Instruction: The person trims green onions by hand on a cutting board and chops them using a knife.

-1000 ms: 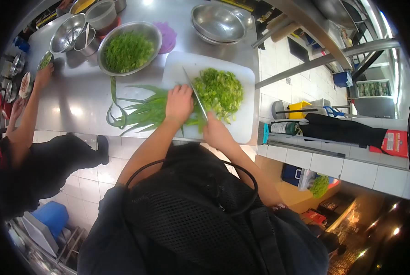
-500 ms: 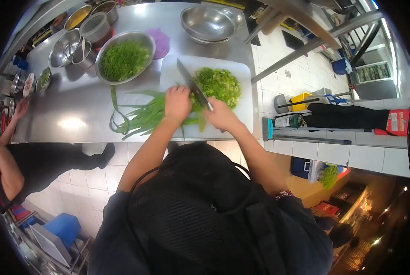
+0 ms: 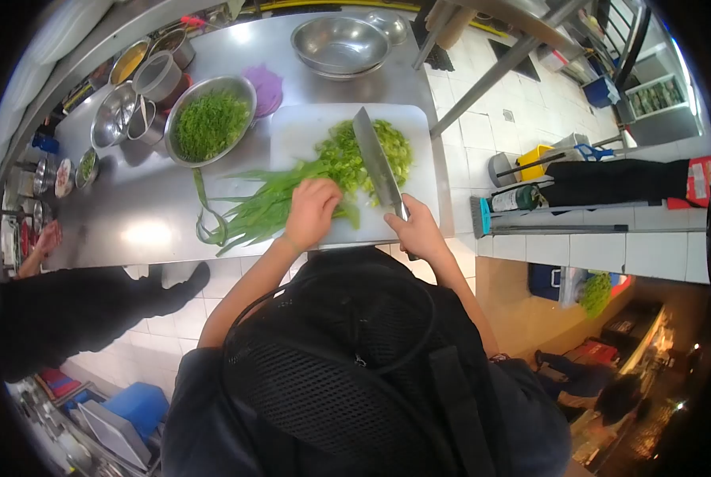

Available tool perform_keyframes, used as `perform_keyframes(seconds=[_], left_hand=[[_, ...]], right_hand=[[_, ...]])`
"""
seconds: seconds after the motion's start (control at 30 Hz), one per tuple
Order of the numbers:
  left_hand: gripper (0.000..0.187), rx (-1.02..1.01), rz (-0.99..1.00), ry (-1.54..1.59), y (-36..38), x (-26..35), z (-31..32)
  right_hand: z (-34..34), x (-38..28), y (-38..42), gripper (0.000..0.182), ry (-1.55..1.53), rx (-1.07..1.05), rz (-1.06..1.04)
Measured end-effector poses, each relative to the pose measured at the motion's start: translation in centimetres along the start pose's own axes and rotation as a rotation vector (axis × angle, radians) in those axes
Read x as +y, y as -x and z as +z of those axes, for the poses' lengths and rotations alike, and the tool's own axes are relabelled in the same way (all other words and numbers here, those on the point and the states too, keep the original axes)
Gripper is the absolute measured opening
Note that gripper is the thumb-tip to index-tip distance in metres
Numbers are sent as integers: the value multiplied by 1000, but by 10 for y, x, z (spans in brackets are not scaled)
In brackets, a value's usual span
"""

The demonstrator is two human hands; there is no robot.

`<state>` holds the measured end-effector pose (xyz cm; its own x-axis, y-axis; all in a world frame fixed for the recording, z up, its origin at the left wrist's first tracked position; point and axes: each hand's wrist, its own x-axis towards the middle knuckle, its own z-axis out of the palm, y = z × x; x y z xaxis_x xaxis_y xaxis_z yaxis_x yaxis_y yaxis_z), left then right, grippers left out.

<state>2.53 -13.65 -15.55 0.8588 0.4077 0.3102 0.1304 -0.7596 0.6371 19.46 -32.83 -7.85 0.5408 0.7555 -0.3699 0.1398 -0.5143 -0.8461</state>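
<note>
My right hand [image 3: 419, 230] grips the handle of a wide-bladed kitchen knife [image 3: 377, 159], its blade pointing away over the chopped greens. My left hand [image 3: 314, 211], fingers curled, holds down a bunch of long green onions [image 3: 264, 205] whose leaves trail off to the left. Their cut ends lie near the front of the white cutting board [image 3: 296, 123]. Chopped green onion [image 3: 342, 143] is heaped on the board, partly behind the blade. To the left stands a steel bowl [image 3: 246, 131] of finely chopped greens.
Stacked steel bowls [image 3: 324, 44] stand at the back of the steel table [image 3: 125, 203], near purple netting [image 3: 263, 89]. Pots and containers [image 3: 155, 77] line the back left. A co-worker's hand [image 3: 49, 237] is at the left edge. A shelf post [image 3: 507, 67] rises at the right.
My right hand has moved right and toward me, drawing the knife from beside my left hand to over the chopped heap. My left hand stays on the green onions. The view has shifted slightly.
</note>
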Motion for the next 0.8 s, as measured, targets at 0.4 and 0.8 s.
perform_keyframes(seconds=[0.4, 0.8], left_hand=[[29, -63, -122, -1, 4, 3, 7], [8, 175, -444, 367, -11, -28, 26]], right_hand=[[-9, 0, 9, 30, -19, -33, 139], [-10, 12, -2, 30, 10, -8, 25]])
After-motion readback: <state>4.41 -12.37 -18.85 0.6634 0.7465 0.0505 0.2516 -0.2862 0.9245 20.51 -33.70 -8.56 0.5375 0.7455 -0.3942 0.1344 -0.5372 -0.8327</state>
